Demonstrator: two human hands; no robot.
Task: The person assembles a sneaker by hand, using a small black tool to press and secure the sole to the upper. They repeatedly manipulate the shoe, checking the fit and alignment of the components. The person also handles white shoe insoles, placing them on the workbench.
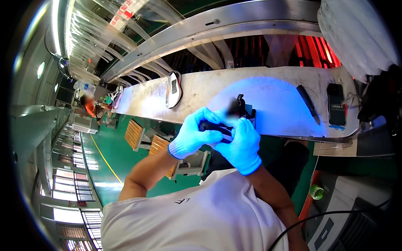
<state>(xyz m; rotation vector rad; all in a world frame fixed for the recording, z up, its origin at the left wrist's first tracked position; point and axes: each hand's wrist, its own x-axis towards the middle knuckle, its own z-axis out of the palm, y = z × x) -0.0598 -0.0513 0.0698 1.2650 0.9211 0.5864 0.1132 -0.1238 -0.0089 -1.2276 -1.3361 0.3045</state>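
Note:
Both my hands wear white knit gloves that look bright blue under a blue light. Between them, in front of the bench edge, is a black shoe with pale stripes, mostly covered by the fingers. My left hand [193,133] wraps round one end of the black shoe [209,126], thumb across its near side. Pressed against the striped side is my right hand [243,144], its fingers bent and closed on the shoe. Just beyond the gloves, a small black device [239,108] stands on the bench, partly blurred.
On the long pale bench [201,85] lie a white-and-black shoe [173,90], a black-handled tool [308,104] and a dark phone [336,104]. A metal rail [217,23] and red-lit conveyor [314,51] run behind. Wooden-topped stools [135,134] stand left; another person [89,106] sits far left.

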